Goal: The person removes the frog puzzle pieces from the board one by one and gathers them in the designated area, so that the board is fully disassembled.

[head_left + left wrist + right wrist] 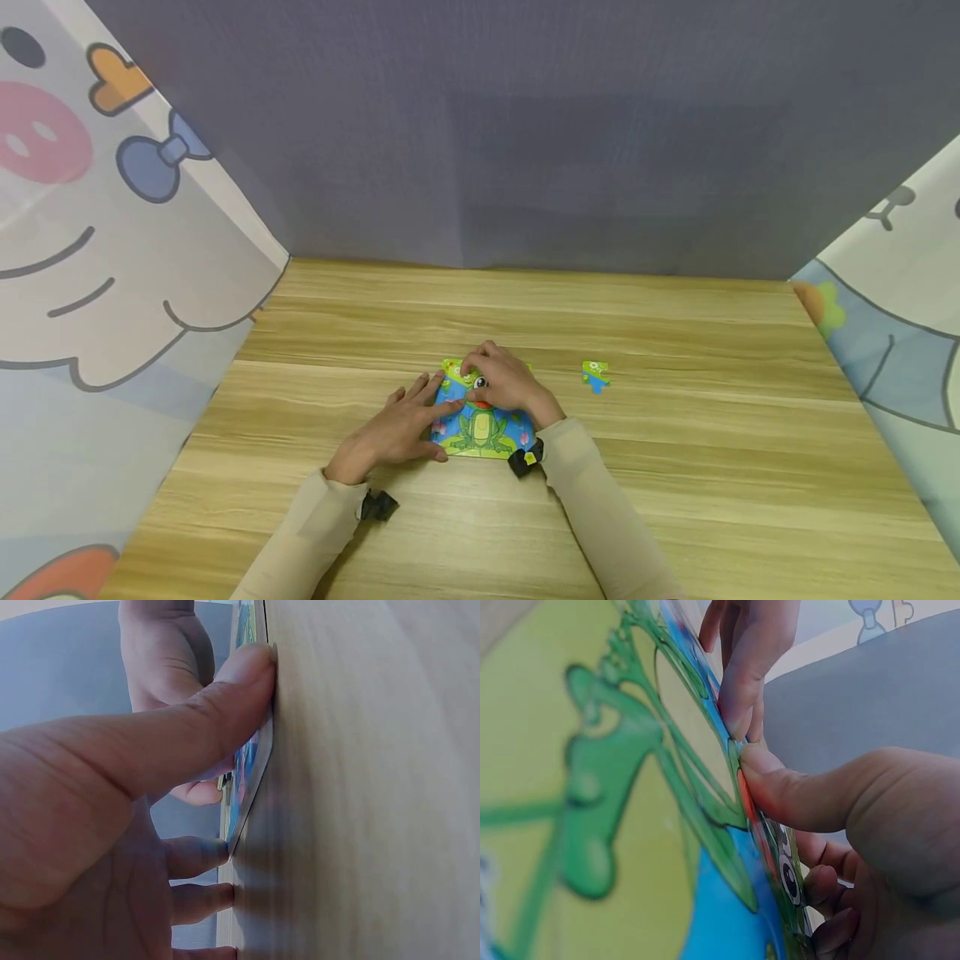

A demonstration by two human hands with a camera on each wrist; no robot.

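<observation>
Right grip point(508, 385) bent over the frog puzzle point(482, 429); pinching or pressing, I cannot tell. Loose piece point(596, 375) lies rightward, nearer it than my straight-fingered left grip point(396, 427).

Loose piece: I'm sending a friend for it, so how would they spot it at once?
On the table, find the frog puzzle. Right of it, past the right hand, lies the piece, green above, blue below. It sits by itself, apart from the puzzle.
</observation>
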